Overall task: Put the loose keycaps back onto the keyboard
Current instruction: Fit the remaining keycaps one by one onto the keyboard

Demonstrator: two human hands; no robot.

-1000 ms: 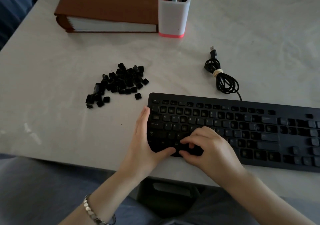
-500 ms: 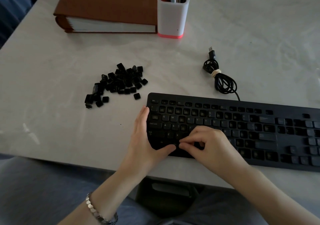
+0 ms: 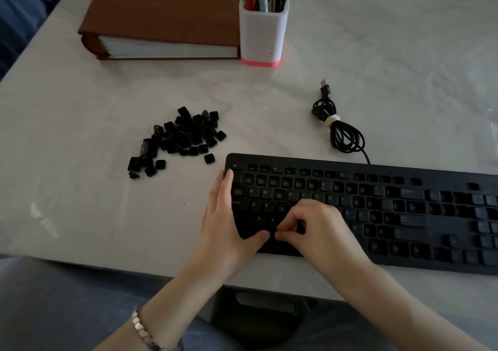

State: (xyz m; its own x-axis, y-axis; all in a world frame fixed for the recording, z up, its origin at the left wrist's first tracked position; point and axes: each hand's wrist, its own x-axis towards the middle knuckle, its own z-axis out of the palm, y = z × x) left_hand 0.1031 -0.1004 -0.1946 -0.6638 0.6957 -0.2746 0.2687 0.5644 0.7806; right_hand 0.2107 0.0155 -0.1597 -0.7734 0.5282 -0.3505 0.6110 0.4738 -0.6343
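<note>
The black keyboard (image 3: pixel 390 210) lies at the table's near right, with many bare key sockets among its fitted keys. A pile of loose black keycaps (image 3: pixel 186 137) sits on the table to its upper left. My left hand (image 3: pixel 223 224) rests flat against the keyboard's left end, fingers straight, thumb lying on the bottom row. My right hand (image 3: pixel 315 229) is curled over the lower left keys. Its thumb and forefinger pinch a small dark keycap (image 3: pixel 275 234) just beside the left thumb tip, and the fingers mostly hide it.
A brown binder (image 3: pixel 161 13) and a white pen cup (image 3: pixel 262 35) stand at the back. The keyboard's coiled USB cable (image 3: pixel 342 132) lies behind the keyboard. The table's near edge (image 3: pixel 107 267) runs just below my wrists.
My right hand has drawn its fingers in tighter and shifted slightly left, its pinch now meeting the left thumb. My left hand has stayed against the keyboard's end.
</note>
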